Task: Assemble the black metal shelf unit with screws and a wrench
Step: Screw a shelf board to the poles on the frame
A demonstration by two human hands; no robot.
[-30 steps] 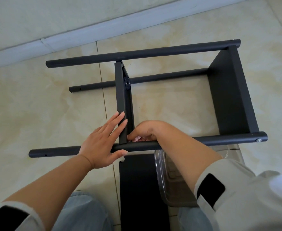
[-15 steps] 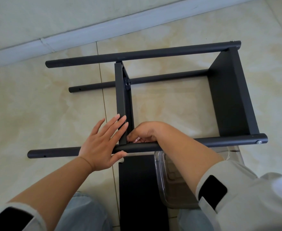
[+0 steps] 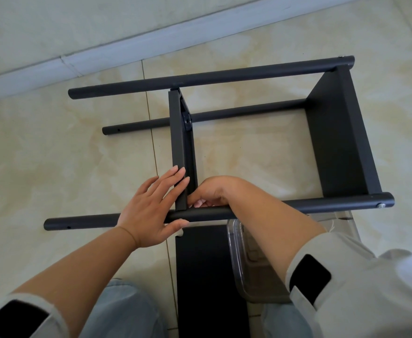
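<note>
Left hand (image 3: 151, 211) flat, fingers spread against middle shelf panel (image 3: 179, 147) above near tube (image 3: 297, 206); right hand (image 3: 214, 191) curled beside, grip contents hidden.

I see open floor (image 3: 53, 167) left of the middle panel (image 3: 179, 147); right bay (image 3: 248, 152) is boxed by poles (image 3: 224, 78) and end panel (image 3: 339, 142).

shelf frame (image 3: 248, 74) matte black, poles and panels alike (silver screw head (image 3: 379, 205) at near pole's right end). floor tiles (image 3: 53, 154) cream with tan marbling. baseboard (image 3: 126, 50) pale blue-grey. container (image 3: 244, 259) clear plastic. jeans (image 3: 126, 311) light blue. sleeves (image 3: 361, 284) pale grey with black patch.
</note>
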